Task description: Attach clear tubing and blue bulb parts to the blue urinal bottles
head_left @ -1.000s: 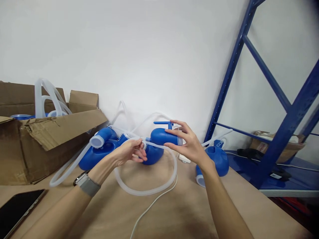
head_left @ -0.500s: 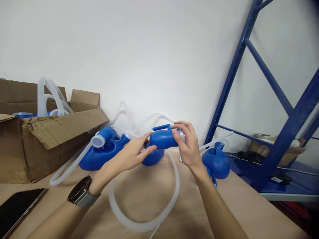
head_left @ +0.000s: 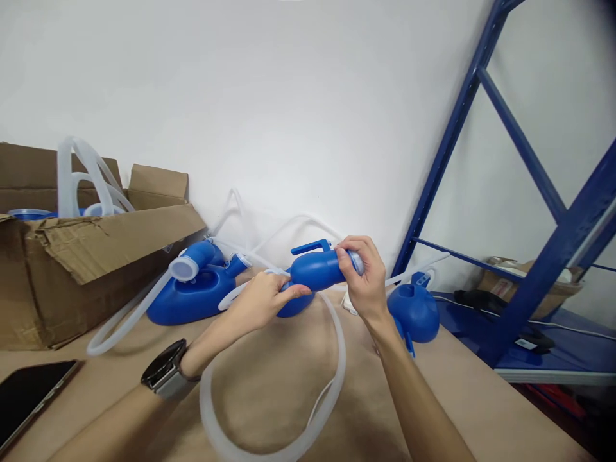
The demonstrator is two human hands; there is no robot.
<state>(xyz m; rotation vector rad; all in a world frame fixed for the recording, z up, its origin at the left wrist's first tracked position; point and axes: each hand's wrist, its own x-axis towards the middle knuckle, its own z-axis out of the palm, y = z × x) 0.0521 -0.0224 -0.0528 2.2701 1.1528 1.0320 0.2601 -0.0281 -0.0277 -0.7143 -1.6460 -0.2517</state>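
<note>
A blue plastic cylinder (head_left: pixel 315 271) with a handle on top is held nearly level in front of me. My right hand (head_left: pixel 363 276) grips its right end, beside a clear cap. At its left end, the fingers of my left hand (head_left: pixel 267 295) close round the narrow neck, partly hidden. A translucent hose (head_left: pixel 337 359) loops below over the table. Just behind the cylinder sits another blue body, mostly covered. To the left lies a blue container (head_left: pixel 185 298) with an angled, capped blue piece (head_left: pixel 205 253) at its top.
An open cardboard box (head_left: pixel 110 263) with hoses stands at the left, near a phone (head_left: pixel 29 391) on the table (head_left: pixel 375 398). Another blue container (head_left: pixel 414 311) is at the right. Beyond it rises a blue metal rack (head_left: pixel 445 135).
My right hand has slid towards the cylinder's capped end, and the cylinder is tilted slightly more. The surroundings have shifted a little left in view.
</note>
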